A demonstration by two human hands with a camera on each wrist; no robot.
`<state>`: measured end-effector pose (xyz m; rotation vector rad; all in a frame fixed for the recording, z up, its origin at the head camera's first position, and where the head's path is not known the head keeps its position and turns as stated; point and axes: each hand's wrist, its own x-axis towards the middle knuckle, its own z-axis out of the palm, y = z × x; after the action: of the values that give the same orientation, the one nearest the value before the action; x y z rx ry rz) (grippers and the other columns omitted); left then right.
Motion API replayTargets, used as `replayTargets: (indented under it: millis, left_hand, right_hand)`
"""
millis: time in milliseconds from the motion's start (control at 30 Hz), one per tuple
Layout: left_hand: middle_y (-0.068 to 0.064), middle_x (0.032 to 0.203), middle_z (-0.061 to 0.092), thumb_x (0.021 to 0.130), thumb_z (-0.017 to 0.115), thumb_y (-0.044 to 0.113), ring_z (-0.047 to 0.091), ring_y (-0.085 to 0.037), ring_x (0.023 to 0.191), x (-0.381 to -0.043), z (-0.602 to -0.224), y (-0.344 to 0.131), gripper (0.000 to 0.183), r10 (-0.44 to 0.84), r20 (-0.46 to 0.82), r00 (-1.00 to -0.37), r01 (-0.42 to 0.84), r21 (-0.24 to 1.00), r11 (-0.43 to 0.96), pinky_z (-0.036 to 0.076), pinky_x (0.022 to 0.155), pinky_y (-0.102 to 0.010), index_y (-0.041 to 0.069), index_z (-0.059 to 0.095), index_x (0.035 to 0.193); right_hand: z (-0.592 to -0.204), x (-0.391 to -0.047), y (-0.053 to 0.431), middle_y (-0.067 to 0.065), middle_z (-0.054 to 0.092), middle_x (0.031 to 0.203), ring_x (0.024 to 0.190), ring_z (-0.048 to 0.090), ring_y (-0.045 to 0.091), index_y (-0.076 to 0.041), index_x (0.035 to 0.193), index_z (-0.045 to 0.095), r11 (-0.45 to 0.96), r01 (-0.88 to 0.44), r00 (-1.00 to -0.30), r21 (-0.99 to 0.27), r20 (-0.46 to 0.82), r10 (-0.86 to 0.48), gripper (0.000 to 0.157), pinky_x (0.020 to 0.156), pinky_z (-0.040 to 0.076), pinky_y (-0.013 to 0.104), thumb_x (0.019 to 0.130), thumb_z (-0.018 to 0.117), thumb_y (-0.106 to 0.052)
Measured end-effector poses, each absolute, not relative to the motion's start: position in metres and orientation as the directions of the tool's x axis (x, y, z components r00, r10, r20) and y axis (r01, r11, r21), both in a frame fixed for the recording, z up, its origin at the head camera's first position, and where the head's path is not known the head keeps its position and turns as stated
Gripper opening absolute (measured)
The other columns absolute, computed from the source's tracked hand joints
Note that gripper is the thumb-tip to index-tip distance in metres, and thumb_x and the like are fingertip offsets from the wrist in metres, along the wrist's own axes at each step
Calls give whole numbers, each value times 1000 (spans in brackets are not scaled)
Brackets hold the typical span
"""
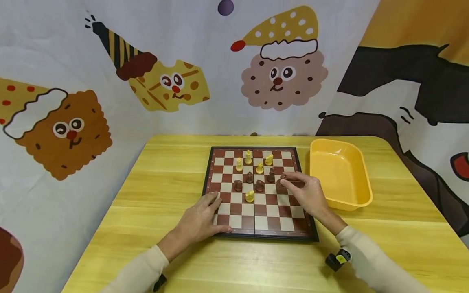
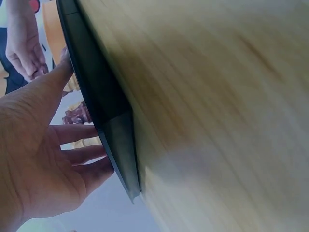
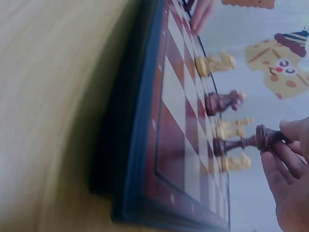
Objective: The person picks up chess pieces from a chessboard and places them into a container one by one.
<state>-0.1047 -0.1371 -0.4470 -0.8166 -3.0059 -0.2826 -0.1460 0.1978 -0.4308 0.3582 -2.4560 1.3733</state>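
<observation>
A brown-and-cream chessboard (image 1: pixel 261 222) with a dark rim lies on the table. My left hand (image 1: pixel 198 217) rests on its near left corner, fingers spread over the left squares and thumb along the front edge. My right hand (image 1: pixel 309 195) is over the board's right side. It pinches a dark brown chess piece (image 3: pixel 263 137) by the upper part, the round base towards the board; its top is hidden by the fingers. Several dark brown pieces (image 1: pixel 259 186) stand mid-board. A pale yellow knight (image 1: pixel 250 196) stands in front of them, with more yellow pieces (image 1: pixel 248 157) behind.
A yellow plastic tray (image 1: pixel 338 171) stands right of the board, close to my right forearm. The wooden table (image 1: pixel 154 179) meets a wall hanging (image 1: pixel 220 118) with cartoon biscuits at its back edge.
</observation>
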Motion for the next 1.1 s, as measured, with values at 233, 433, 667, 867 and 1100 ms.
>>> replayTargets:
  millis: [233,433,667,867,1100]
  left_hand:
    - [-22,149,47,80,72,71,47,-39,135,-106,-450,-138,95,509,79,-857,515,143,845,55,91,-51,-1,58,141]
    - [-23,150,46,80,72,70,46,-41,136,-105,-449,-137,96,512,83,-855,519,149,842,54,94,-51,-2,57,142]
    - [-22,151,46,79,72,72,45,-40,137,-102,-452,-131,98,499,68,-864,503,181,845,52,97,-51,-2,58,141]
    - [-20,152,44,79,71,73,43,-39,138,-101,-454,-133,99,488,52,-871,488,193,851,51,98,-52,-1,57,143]
    - [-22,149,47,79,74,69,46,-40,135,-103,-452,-138,96,497,89,-863,504,169,847,52,97,-50,-3,59,140]
  right_hand:
    - [-426,-146,216,9,76,97,89,72,25,1,116,74,538,-349,-923,-767,381,-55,27,66,52,13,92,78,-11]
    - [-424,-147,227,11,75,103,94,71,28,2,116,74,543,-334,-922,-770,387,-18,26,69,54,12,93,77,-10]
    - [-425,-144,236,15,75,103,96,70,31,5,116,73,585,-332,-919,-740,394,-23,27,74,52,10,93,76,-10]
    - [-426,-147,237,15,75,103,96,71,31,5,114,74,581,-340,-915,-739,402,-24,27,73,52,10,92,77,-9]
    - [-419,-156,240,16,75,102,96,71,34,5,112,75,596,-370,-898,-713,440,-32,23,73,51,8,92,77,-8]
